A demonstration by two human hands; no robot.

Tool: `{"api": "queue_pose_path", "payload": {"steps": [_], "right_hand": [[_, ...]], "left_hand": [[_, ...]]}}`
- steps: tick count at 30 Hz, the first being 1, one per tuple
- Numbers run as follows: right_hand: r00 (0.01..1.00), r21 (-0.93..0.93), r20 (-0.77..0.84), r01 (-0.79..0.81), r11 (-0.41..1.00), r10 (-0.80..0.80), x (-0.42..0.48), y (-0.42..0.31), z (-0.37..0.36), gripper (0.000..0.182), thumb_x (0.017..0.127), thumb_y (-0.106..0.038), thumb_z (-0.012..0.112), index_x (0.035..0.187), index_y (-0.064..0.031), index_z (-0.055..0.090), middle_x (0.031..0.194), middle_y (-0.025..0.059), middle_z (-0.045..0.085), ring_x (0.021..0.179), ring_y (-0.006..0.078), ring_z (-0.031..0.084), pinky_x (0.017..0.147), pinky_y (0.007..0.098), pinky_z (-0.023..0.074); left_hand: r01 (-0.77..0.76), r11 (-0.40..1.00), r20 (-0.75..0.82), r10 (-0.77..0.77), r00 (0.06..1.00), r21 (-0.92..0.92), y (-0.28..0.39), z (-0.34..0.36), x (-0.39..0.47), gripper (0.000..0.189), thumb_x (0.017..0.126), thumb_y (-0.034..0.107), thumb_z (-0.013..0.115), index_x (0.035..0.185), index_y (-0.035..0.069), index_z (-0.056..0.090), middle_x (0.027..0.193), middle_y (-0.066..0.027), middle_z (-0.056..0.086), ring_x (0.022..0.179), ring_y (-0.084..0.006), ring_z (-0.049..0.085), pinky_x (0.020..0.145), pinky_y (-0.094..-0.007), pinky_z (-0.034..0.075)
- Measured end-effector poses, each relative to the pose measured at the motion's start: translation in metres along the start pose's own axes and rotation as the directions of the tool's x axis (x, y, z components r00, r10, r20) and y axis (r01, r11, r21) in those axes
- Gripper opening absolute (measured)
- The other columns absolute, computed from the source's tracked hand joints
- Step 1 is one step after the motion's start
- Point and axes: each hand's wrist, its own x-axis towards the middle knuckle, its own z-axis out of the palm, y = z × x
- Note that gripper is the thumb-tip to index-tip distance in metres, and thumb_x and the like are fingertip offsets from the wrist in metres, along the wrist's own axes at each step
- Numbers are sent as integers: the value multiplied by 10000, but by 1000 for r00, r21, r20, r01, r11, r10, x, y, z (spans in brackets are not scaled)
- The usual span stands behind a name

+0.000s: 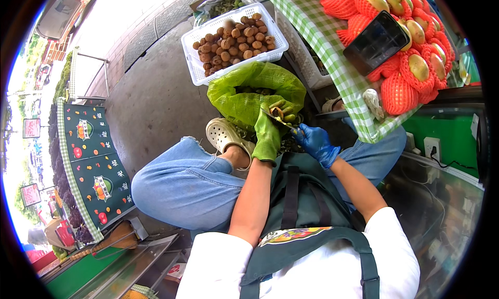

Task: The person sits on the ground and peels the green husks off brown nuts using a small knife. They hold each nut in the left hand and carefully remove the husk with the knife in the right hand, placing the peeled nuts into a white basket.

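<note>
My left hand (269, 129), in a green knit glove, grips a walnut (276, 112) whose brown shell shows among the fingers. In a blue plastic glove over my right hand (316, 142) is a small knife (284, 122). Its blade lies against the walnut, and pale yellow-green husk clings near the cut. Just beyond both hands, a lime-green mesh sack (234, 98) gapes, with dark round pieces (255, 90) inside. Dark husk scraps (290, 143) lie on the ground below my hands.
Beyond the sack, a white plastic basket (190, 67) holds many brown walnuts (234, 41). A checked-cloth table (331, 61) at right carries net-wrapped fruit (401, 92) and a phone (376, 42). My clog (226, 137) rests beside the sack. Concrete floor (156, 100) stretches left.
</note>
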Motion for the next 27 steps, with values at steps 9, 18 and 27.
{"api": "queue_pose_path", "payload": {"steps": [9,18,27], "right_hand": [[982,150,115,-166,975,149,-1,4,8,447,949,-478,466,787,-86,610,635,188,596,600,403,598,530,497,460],[986,-91,-39,-164,982,161,-2,14,21,447,954,-485,452,795,-91,590,621,189,593,588,400,591,494,486,439],[983,111,54,-182,977,177,-11,4,9,441,940,-466,500,774,-75,620,646,187,591,608,404,589,502,464,444]], "left_hand": [[-133,958,-174,181,968,256,-13,-7,-1,645,961,587,335,962,15,633,695,-95,613,571,-196,581,528,-319,495],[-179,884,-202,288,936,432,-14,-2,-9,556,958,545,377,850,64,632,668,-74,615,516,-189,563,488,-318,495],[53,997,-225,-38,974,62,-8,-5,2,550,944,527,402,996,26,623,719,-89,605,576,-185,561,499,-293,471]]}}
